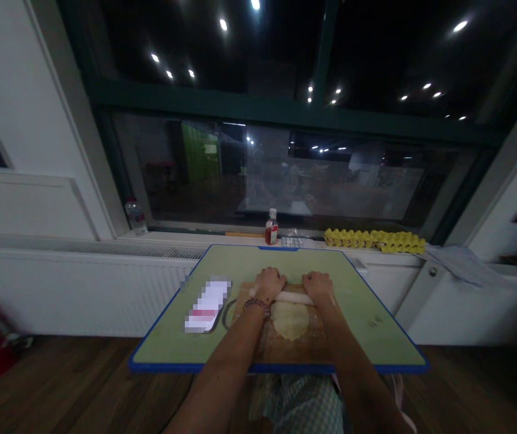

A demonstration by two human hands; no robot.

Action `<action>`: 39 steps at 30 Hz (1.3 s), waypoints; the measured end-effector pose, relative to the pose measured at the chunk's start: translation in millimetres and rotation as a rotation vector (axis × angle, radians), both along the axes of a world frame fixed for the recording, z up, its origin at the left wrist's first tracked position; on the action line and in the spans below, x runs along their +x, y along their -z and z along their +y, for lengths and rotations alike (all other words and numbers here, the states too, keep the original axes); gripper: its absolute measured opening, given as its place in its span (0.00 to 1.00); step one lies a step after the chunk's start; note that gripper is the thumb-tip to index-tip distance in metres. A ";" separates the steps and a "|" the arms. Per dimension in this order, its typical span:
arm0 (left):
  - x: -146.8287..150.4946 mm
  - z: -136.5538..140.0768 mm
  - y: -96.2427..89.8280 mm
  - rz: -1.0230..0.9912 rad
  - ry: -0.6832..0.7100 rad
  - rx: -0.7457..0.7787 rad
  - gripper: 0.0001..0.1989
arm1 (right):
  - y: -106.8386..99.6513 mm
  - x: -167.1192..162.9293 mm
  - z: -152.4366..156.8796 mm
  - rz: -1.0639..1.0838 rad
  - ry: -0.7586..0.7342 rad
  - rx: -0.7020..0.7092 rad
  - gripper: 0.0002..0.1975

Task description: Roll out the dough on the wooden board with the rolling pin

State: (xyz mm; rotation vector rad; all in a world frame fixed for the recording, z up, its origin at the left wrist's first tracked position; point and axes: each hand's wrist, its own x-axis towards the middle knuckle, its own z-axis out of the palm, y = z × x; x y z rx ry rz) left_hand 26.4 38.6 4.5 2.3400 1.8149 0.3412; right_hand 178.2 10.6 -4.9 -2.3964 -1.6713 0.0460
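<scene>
A pale rolling pin (295, 298) lies crosswise at the far edge of a flattened, roundish sheet of dough (290, 320). Over the pin's left part is my left hand (269, 284), fingers curled, with a beaded bracelet on the wrist. My right hand (318, 285) is closed over the pin's right part in the same way. Beneath the dough is a wooden board (280, 352), partly covered by my forearms. Only the middle of the pin and a bit of its left end show.
The board rests on a green table (163, 345) with a blue rim. A phone (208, 306) with a lit screen lies left of it. On the sill behind stand a small bottle of red liquid (271, 229), yellow egg cartons (373, 239) and a plastic bottle (136, 217).
</scene>
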 end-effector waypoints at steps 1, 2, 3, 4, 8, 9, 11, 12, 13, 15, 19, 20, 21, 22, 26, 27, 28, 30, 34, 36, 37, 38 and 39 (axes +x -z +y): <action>0.1 0.0 -0.1 0.000 0.000 0.000 0.14 | -0.3 0.1 -0.1 0.002 -0.002 0.001 0.18; 0.3 0.1 -0.1 0.001 0.000 -0.001 0.14 | -0.6 0.1 -0.4 0.002 -0.004 0.003 0.18; 0.5 0.2 0.0 0.002 0.000 -0.001 0.14 | -0.9 0.2 -0.7 0.002 -0.007 0.005 0.18; 0.6 0.2 0.1 0.003 0.000 0.000 0.14 | -1.2 0.2 -1.0 0.002 -0.008 0.007 0.18; 0.6 -0.3 0.7 0.009 0.003 0.008 0.14 | -0.9 0.0 -1.4 -0.005 -0.002 0.003 0.17; 0.5 -0.6 0.6 0.011 0.004 0.011 0.14 | -0.6 0.0 -1.2 -0.008 -0.001 0.001 0.17; 0.1 -1.3 0.2 0.016 0.007 0.019 0.14 | -0.2 0.0 -0.8 -0.015 -0.007 0.002 0.17; -0.1 -1.6 -0.1 0.018 0.007 0.025 0.14 | -0.2 -0.1 -0.7 -0.019 -0.012 0.003 0.16; -0.2 -2.0 -0.5 0.020 0.007 0.031 0.14 | -0.3 -0.2 -0.6 -0.021 -0.017 0.003 0.16; -0.3 -2.5 -0.9 0.025 0.003 0.045 0.14 | -0.9 -0.7 -1.0 -0.025 -0.025 0.001 0.15; -0.4 -2.7 -0.3 0.035 -0.008 0.066 0.14 | -2.7 -1.9 -3.4 -0.031 -0.030 0.001 0.16; -0.5 -2.5 0.1 0.037 -0.008 0.067 0.14 | -2.9 -2.1 -4.1 -0.033 -0.031 0.003 0.16; -0.5 -2.3 0.5 0.039 -0.008 0.067 0.14 | -3.1 -2.1 -4.6 -0.035 -0.033 0.004 0.17; -0.5 -2.0 1.0 0.041 -0.007 0.067 0.14 | -3.1 -2.1 -4.9 -0.038 -0.035 0.005 0.17; -0.2 -1.1 2.4 0.051 -0.006 0.066 0.14 | -2.9 -1.6 -4.3 -0.053 -0.041 -0.003 0.17; -0.1 -0.9 2.8 0.053 -0.006 0.067 0.15 | -3.0 -1.8 -4.0 -0.057 -0.043 -0.007 0.17; 0.0 -0.8 3.3 0.056 -0.004 0.070 0.15 | -3.2 -2.2 -3.8 -0.063 -0.047 -0.011 0.17; -0.1 -0.7 4.6 0.061 0.001 0.072 0.16 | -3.8 -3.5 -4.4 -0.077 -0.066 -0.015 0.18; -1.7 -2.0 6.8 0.077 0.044 0.045 0.19 | -5.8 -7.1 -12.6 -0.115 -0.130 -0.028 0.18; -3.4 -4.5 6.7 0.088 0.089 0.024 0.20 | -7.2 -8.6 -21.0 -0.139 -0.184 -0.034 0.18; -4.5 -6.5 6.4 0.093 0.116 0.015 0.21 | -8.0 -9.1 -26.1 -0.152 -0.219 -0.035 0.18; -5.7 -9.2 6.1 0.100 0.141 0.006 0.20 | -8.8 -9.6 -31.6 -0.166 -0.257 -0.035 0.17; -7.1 -12.4 5.9 0.107 0.164 -0.002 0.20 | -9.5 -10.1 -37.4 -0.179 -0.295 -0.032 0.16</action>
